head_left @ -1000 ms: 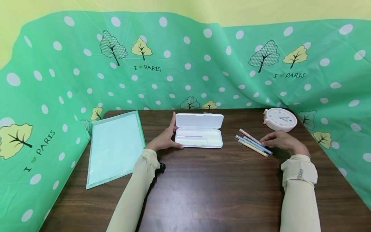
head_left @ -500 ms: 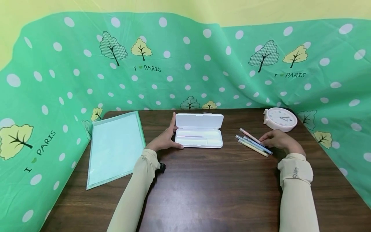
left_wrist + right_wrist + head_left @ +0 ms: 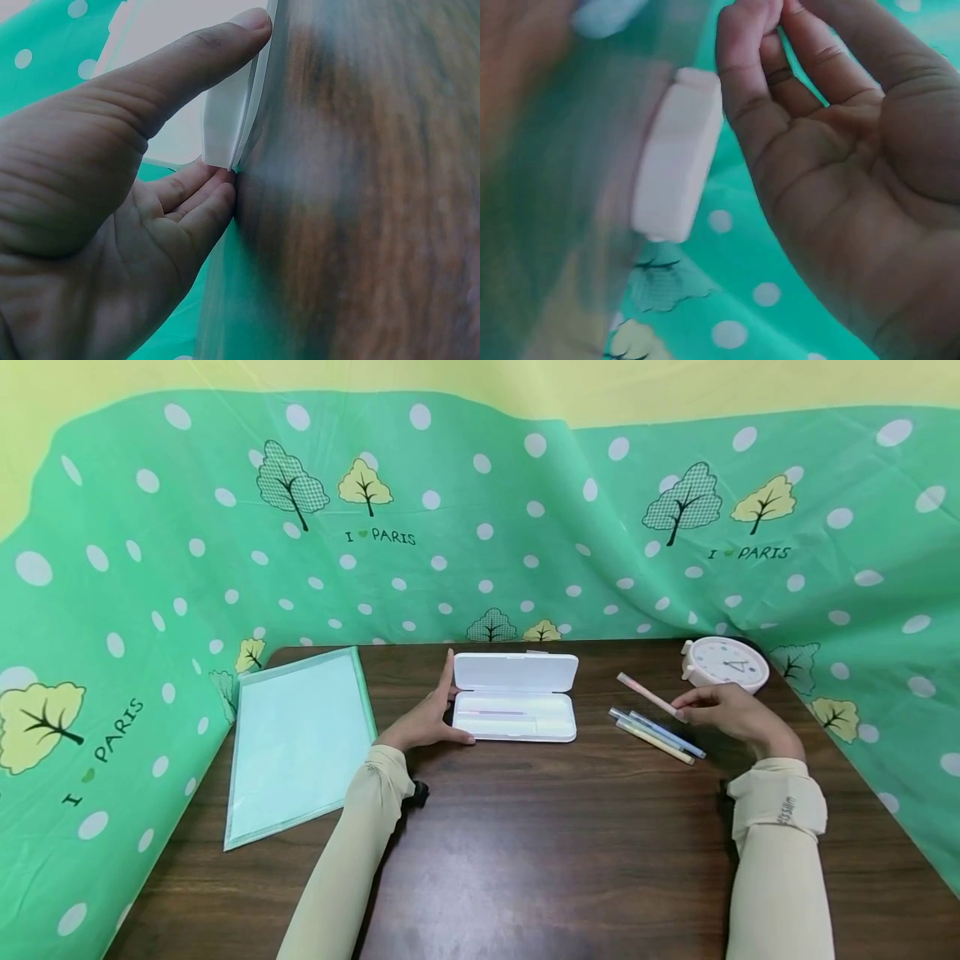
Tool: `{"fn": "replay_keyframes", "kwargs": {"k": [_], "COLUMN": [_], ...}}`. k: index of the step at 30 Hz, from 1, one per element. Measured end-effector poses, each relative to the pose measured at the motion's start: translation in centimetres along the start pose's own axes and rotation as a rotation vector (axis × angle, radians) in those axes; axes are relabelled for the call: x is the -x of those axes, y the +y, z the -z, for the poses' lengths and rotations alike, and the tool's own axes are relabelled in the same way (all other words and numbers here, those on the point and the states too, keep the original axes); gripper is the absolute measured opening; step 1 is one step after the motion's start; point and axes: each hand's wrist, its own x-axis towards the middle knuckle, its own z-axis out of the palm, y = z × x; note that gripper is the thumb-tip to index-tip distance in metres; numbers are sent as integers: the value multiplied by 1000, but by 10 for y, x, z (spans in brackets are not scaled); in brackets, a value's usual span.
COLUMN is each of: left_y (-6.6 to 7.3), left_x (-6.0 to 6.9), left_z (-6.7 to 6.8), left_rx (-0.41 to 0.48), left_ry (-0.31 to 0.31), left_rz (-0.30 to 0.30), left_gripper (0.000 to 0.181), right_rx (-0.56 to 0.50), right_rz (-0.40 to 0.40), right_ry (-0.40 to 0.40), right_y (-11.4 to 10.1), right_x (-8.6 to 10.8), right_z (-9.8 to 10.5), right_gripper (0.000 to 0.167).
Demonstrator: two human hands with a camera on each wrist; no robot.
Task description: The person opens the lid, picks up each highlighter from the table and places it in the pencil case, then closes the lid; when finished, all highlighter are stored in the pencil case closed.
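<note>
On the wooden table the white case stands open at twelve o'clock, likely braced against sliding: the left hand, at its nine o'clock, is spread wide, thumb along the near edge, fingers at the end wall. At the case's three o'clock the right hand, fingers bent, pinches the pink pen by one end, presumably leaving its length free; the other pens lie at its six o'clock
</note>
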Motion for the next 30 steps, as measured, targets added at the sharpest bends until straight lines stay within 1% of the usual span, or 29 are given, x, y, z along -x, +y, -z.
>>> {"fn": "replay_keyframes", "kwargs": {"k": [2,3,5,6,8,10,12,13,16,18,19,21,23,26,28,30], "left_y": [-21,-23,-22,-11,-4,9,26,26,46,50,49,39,25,-3,-14,-21], "left_x": [-8,-10,-9,-5,-1,4,11,10,17,18,18,15,10,1,-3,-7], "left_z": [-3,-3,-3,-2,0,2,5,6,8,9,9,8,6,1,-1,-3], "left_rx": [5,4,10,-3,-6,-17,-31,-25,-41,-47,-49,-43,-40,-16,-11,-3], "left_ry": [16,16,16,8,1,-6,-19,-18,-33,-37,-36,-25,-17,0,3,13], "left_rz": [-21,-23,-28,-33,-27,-15,-6,3,25,27,26,13,-8,-24,-28,-30], "left_gripper": [165,165,164,163,162,160,157,157,153,153,153,154,158,162,163,163], "right_rx": [0,3,-4,-10,-15,-26,-2,11,57,82,81,96,118,138,139,133], "right_rz": [38,57,101,121,145,153,162,172,228,280,298,332,363,382,392,398], "right_ry": [6,6,-2,-7,-25,-46,-63,-69,-71,-52,-41,-20,1,27,43,57], "right_y": [-9,-15,-25,-30,-38,-47,-56,-61,-77,-87,-92,-100,-107,-117,-126,-134], "right_x": [0,0,-2,-4,-7,-12,-19,-23,-36,-44,-48,-55,-63,-73,-78,-83], "right_z": [-1,-2,-6,-8,-14,-22,-31,-36,-53,-66,-72,-85,-98,-117,-127,-137], "right_gripper": [28,27,25,24,23,21,19,19,16,15,14,12,11,11,12,12]}}
